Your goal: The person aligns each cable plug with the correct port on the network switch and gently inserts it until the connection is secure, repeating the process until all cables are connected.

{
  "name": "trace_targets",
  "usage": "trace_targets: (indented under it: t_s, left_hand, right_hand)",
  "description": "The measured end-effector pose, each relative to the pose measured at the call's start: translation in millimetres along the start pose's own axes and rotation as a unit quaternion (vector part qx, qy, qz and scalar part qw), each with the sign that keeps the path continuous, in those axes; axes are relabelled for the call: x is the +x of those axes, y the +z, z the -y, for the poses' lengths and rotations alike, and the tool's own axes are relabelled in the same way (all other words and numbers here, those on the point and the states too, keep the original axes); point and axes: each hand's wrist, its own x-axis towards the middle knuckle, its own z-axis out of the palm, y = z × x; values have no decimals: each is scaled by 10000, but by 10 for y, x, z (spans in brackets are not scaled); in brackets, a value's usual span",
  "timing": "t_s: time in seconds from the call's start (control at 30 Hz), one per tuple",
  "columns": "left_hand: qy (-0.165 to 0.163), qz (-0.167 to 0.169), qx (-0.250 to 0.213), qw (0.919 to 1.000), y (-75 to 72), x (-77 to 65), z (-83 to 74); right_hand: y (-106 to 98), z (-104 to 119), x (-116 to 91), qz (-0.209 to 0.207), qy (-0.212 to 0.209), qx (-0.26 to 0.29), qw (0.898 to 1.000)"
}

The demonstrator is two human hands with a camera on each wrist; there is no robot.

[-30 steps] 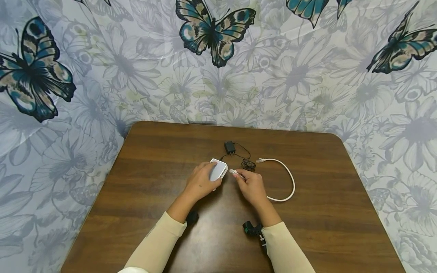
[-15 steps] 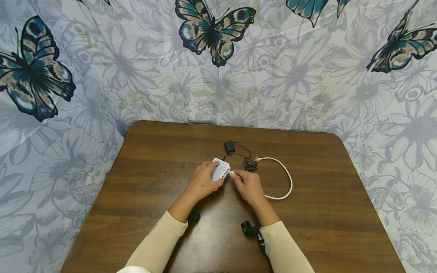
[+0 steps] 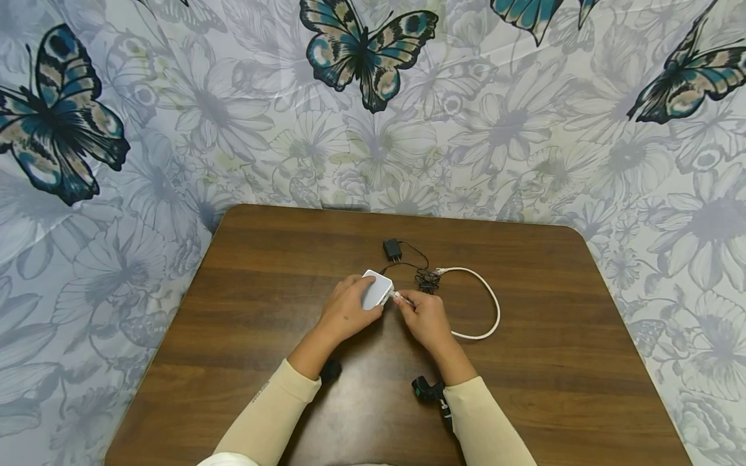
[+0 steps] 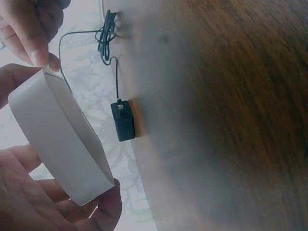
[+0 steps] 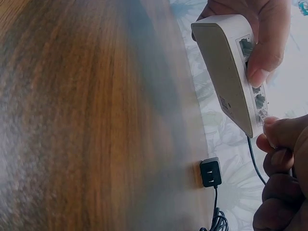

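Note:
My left hand (image 3: 345, 309) grips a small white router (image 3: 375, 292) by its edges, held over the table. In the right wrist view the router's side shows a row of Ethernet ports (image 5: 246, 46), and the left thumb lies across part of them. Between thumb and fingers my right hand (image 3: 427, 318) pinches the clear plug (image 5: 262, 116) of a white Ethernet cable (image 3: 497, 301). The plug sits at the end port of the row, its tip right at the opening. From the left wrist view, the router's smooth white side (image 4: 55, 137) hides the ports.
Behind the hands a black power adapter (image 3: 392, 250) lies on the brown wooden table (image 3: 262, 259), its thin cord bundled (image 3: 428, 280) and running to the router. The white cable loops to the right, its other end near the bundle. A floral butterfly backdrop (image 3: 373, 155) hangs behind.
The gap between plug and router has closed: a second ago they were apart, and now the plug is at the port. The cable loop shifted slightly left. Little moved in the last half second.

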Motion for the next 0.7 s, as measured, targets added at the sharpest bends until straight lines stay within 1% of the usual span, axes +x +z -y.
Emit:
trace_targets:
  t_s: [0.2,0.7]
  left_hand:
    - [-25,56,46,10000,-3,-6,-19]
    - [19,-5,172,9999,30,4,-27]
  right_hand:
    - [7,-13,-1,-36,-132,-68,9999]
    - [31,-11,6,-43,-230,-371,9990]
